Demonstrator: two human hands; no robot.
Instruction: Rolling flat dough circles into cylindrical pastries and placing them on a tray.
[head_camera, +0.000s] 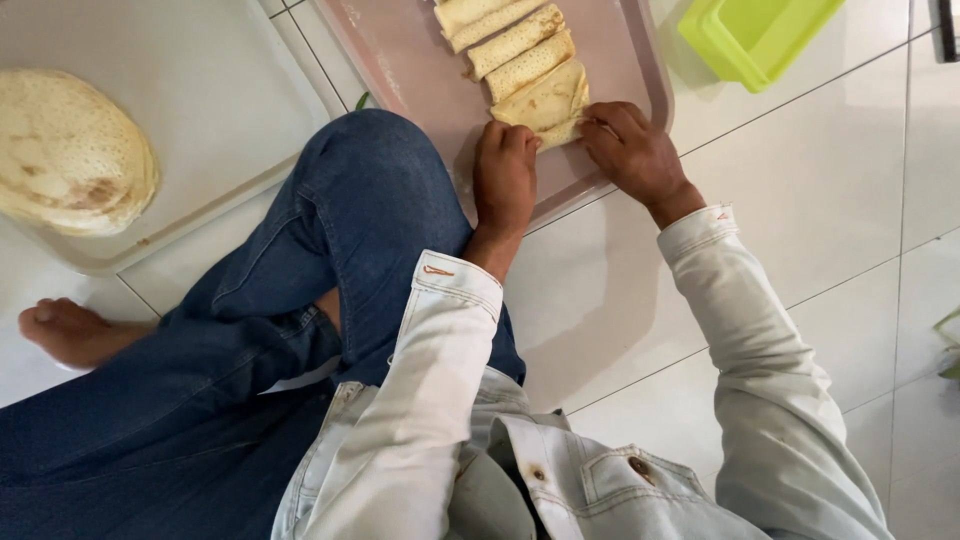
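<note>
My left hand (505, 175) and my right hand (632, 148) both press on a pale folded crepe (548, 103) at the near end of a pinkish tray (405, 60) on the floor. The fingers of each hand curl over one end of the crepe. Beyond it, several rolled crepes (520, 45) lie side by side in a row running away up the tray. My sleeves are pale denim, and my bent knee in blue jeans (370, 190) sits just left of my left hand.
A stack of flat round crepes (70, 150) rests on a second beige tray (210, 90) at the left. A lime green plastic container (755, 30) stands at the top right. My bare foot (70, 330) lies on the white tiled floor (800, 200).
</note>
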